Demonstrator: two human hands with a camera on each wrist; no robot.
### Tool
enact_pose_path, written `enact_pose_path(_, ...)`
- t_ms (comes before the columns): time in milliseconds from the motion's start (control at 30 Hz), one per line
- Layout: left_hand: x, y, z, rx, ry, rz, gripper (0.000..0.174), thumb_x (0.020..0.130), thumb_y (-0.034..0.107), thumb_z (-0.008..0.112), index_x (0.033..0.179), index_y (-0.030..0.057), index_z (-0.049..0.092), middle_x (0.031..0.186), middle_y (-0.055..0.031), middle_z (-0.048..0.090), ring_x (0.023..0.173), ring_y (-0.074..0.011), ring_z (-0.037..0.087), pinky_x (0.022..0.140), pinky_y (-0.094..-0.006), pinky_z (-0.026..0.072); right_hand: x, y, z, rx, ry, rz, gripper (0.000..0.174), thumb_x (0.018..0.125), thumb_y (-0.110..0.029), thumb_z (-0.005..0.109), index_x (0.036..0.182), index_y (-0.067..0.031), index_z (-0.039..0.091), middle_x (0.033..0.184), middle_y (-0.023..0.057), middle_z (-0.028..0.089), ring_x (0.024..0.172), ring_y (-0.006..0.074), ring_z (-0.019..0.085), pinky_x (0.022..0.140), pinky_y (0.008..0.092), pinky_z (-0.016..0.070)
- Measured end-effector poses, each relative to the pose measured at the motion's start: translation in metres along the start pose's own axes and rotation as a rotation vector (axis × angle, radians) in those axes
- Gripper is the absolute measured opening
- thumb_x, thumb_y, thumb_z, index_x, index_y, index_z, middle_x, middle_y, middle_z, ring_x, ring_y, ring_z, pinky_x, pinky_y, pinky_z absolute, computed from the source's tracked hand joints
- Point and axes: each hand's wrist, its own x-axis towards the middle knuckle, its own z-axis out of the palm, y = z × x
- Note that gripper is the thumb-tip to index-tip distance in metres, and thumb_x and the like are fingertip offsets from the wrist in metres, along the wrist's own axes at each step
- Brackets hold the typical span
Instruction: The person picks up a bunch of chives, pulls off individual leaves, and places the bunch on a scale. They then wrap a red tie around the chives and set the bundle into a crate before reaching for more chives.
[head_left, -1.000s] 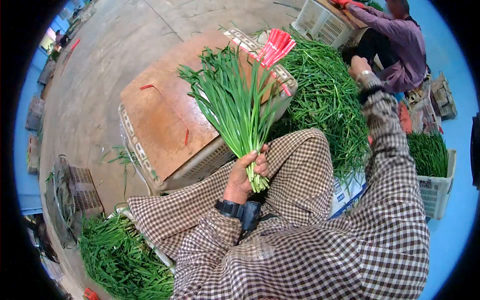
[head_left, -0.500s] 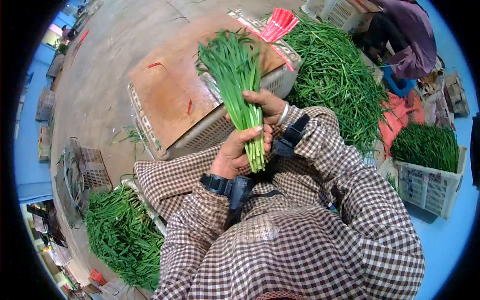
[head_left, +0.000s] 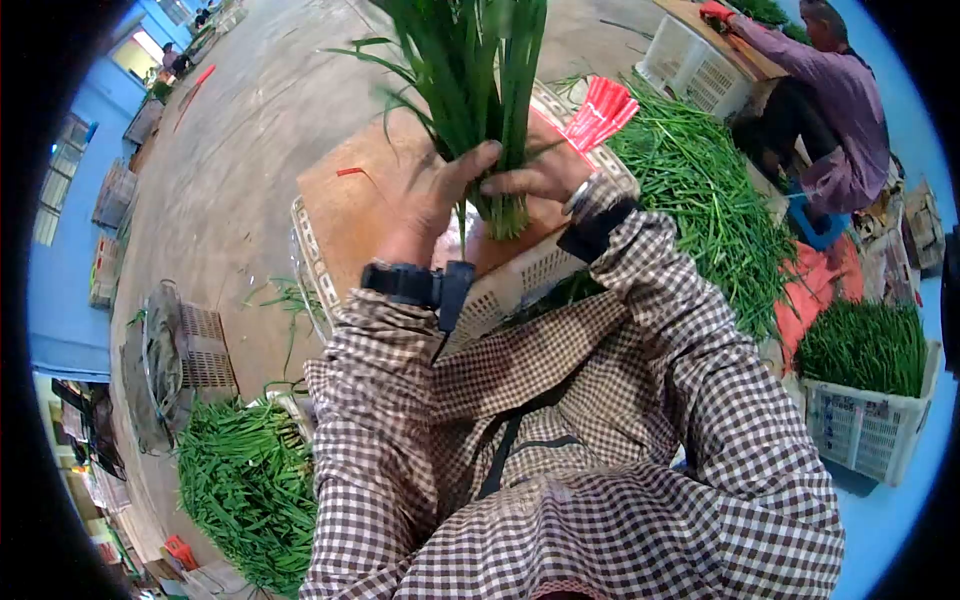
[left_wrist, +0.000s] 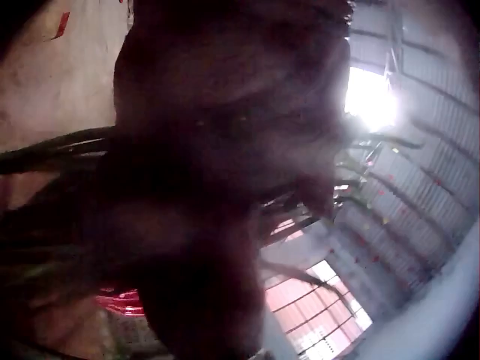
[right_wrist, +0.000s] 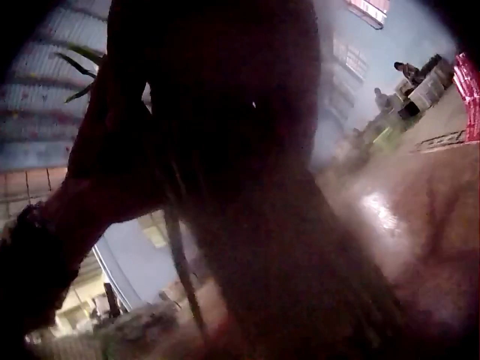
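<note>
A bunch of garlic chives (head_left: 465, 60) stands upright over the brown board (head_left: 335, 205), its leaves running past the top of the head view. Its pale cut ends (head_left: 508, 222) point down, close over the board. My left hand (head_left: 425, 200) grips the lower stems from the left, thumb across them. From the opposite side my right hand (head_left: 548, 172) holds the same stems, its fingers partly hidden behind the bunch. Both wrist views are dark; the left hand (left_wrist: 225, 112) and the stems (right_wrist: 277, 262) show mostly as shadow.
The board lies on a white crate (head_left: 530, 275). Red-and-white strips (head_left: 602, 112) lie at its far right corner. Loose chives form a heap (head_left: 690, 190) on the right and another pile (head_left: 245, 490) lower left. A filled crate (head_left: 860, 425) and a seated person (head_left: 835, 110) are farther right.
My right hand has come in from the right side and taken hold of the chives. Both hands have carried the bunch from above my lap forward over the board and turned it more upright.
</note>
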Motion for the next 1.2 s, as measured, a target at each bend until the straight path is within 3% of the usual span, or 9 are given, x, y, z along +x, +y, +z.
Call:
enact_pose_path(167,0.012,-0.007,0.009,-0.245,-0.037,-0.243,0.042,0.075,0.023,0.07,0.108,0.0021,0.055,0.101,-0.0059,0.058,0.093,-0.0145,0.055,0.076,-0.0266,0.0467,0.006,-0.004,0.015,-0.236,0.092,-0.033,0.062,0.071,-0.031,0.072,0.12,-0.002,0.048,0.115,0.0135,0.056,0.104,0.0229,0.054,0.088,0.0346,0.0433)
enact_pose_path(367,0.034,0.01,0.018,-0.114,-0.092,-0.011,0.051,0.076,0.027,0.068,0.116,0.0,0.049,0.103,-0.0089,0.057,0.092,-0.0146,0.054,0.079,-0.0275,0.0447,0.009,0.011,0.013,-0.231,0.289,-0.256,0.044,0.072,-0.023,0.068,0.107,0.0001,0.055,0.096,0.0125,0.062,0.089,0.0189,0.059,0.078,0.0332,0.0474)
enact_pose_path(433,0.037,0.024,0.024,-0.022,-0.108,0.197,0.052,0.08,0.027,0.063,0.122,0.0012,0.045,0.112,-0.0093,0.055,0.1,-0.0169,0.053,0.086,-0.0294,0.0422,0.026,-0.009,0.01,0.01,0.44,-0.019,0.04,0.071,-0.023,0.069,0.102,0.0004,0.057,0.095,0.0131,0.062,0.089,0.0204,0.059,0.078,0.0335,0.0476)
enact_pose_path(633,0.025,-0.027,0.018,0.199,0.013,0.258,0.042,0.08,0.021,0.063,0.114,0.0002,0.051,0.106,-0.0109,0.058,0.096,-0.0192,0.054,0.083,-0.0289,0.0437,0.015,0.051,0.036,0.225,0.415,-0.247,0.067,0.075,-0.012,0.067,0.131,-0.0053,0.029,0.123,0.012,0.046,0.109,0.0206,0.048,0.093,0.033,0.0412)
enact_pose_path(767,0.04,-0.025,0.002,0.61,-0.318,0.021,0.046,0.081,0.029,0.06,0.118,0.0018,0.052,0.111,-0.0073,0.057,0.1,-0.0174,0.052,0.087,-0.0299,0.0403,0.002,0.054,0.019,-0.508,0.323,0.091,0.042,0.077,-0.003,0.061,0.116,-0.0041,0.045,0.105,0.0081,0.056,0.091,0.0178,0.056,0.079,0.0322,0.0475)
enact_pose_path(800,0.035,-0.003,0.034,-0.02,-0.207,-0.026,0.051,0.081,0.028,0.059,0.123,0.0018,0.048,0.116,-0.0098,0.055,0.104,-0.0191,0.052,0.087,-0.0291,0.0402,0.001,0.073,0.022,0.059,0.491,-0.146,0.036,0.076,-0.008,0.064,0.109,-0.0027,0.049,0.092,0.006,0.06,0.084,0.0162,0.058,0.07,0.0301,0.0487)
enact_pose_path(833,0.042,-0.002,0.033,-0.02,-0.212,-0.021,0.051,0.081,0.028,0.059,0.123,0.0018,0.048,0.116,-0.0098,0.055,0.104,-0.0191,0.052,0.087,-0.0291,0.0402,0.011,0.021,0.008,-0.157,0.435,0.29,0.032,0.077,-0.009,0.064,0.105,-0.0016,0.052,0.089,0.0065,0.06,0.082,0.0167,0.058,0.069,0.0286,0.0486)
enact_pose_path(967,0.039,0.036,0.032,0.207,0.12,0.181,0.057,0.08,0.023,0.061,0.127,-0.0029,0.043,0.12,-0.0131,0.053,0.109,-0.0185,0.05,0.091,-0.0286,0.0395,-0.016,0.026,-0.019,1.08,0.554,0.306,0.027,0.084,-0.016,0.055,0.104,0.0016,0.053,0.095,0.015,0.06,0.088,0.0263,0.06,0.079,0.0376,0.0518)
enact_pose_path(1200,-0.066,0.047,0.047,0.58,0.193,0.161,0.012,0.078,0.004,0.061,0.09,-0.0019,0.062,0.082,-0.0053,0.063,0.076,-0.0112,0.059,0.071,-0.0235,0.0476,-0.085,0.007,-0.043,1.405,0.552,0.079,0.035,0.082,-0.018,0.052,0.109,0.0042,0.05,0.102,0.0165,0.058,0.093,0.0305,0.059,0.087,0.0441,0.0473)
